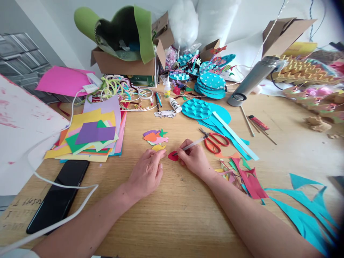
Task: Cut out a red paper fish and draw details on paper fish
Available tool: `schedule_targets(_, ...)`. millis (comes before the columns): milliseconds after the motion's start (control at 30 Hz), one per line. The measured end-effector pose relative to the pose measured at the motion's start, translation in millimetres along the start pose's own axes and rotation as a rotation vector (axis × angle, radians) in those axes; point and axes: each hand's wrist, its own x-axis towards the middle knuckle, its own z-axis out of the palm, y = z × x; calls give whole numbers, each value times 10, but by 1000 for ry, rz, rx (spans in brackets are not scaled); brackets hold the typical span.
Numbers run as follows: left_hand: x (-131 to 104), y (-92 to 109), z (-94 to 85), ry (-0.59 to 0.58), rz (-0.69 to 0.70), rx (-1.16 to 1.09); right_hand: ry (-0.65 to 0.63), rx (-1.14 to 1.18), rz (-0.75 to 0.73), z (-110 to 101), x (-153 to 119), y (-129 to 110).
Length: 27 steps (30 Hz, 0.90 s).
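My right hand (195,157) is closed around a pen (195,142) with a pale, see-through barrel. The pen's tip rests on a small red paper cutout (173,156) lying on the table. To the left, my left hand (147,170) lies on the tabletop with its fingers curled and thumb pressed in; whether anything is between them is hidden. Just beyond its fingertips is a yellow paper fish (158,147). Behind that sits a cluster of cutouts, including an orange shape (150,137), a pink fish (162,140) and a green starfish (162,133).
Red-handled scissors (215,141) lie beyond my right hand, with paper scraps (251,179) and blue strips (233,136) nearby. Coloured paper (94,134), a black phone (59,197) and a white cable (91,193) are at left. Glue bottles (175,105) and a metal flask (252,81) stand farther back.
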Motion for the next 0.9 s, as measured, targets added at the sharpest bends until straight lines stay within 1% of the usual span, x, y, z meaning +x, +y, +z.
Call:
schedule_targets(233,-2,24,-4,-43,47,-3,-4,3,5,-4,1,-1)
schedule_targets(467,-10,34,-7,-87,35,13,3,-2,-4,2,7,20)
schedule_targets(900,-5,36,-16,-104,44,49,-4,8,5,2,6,21)
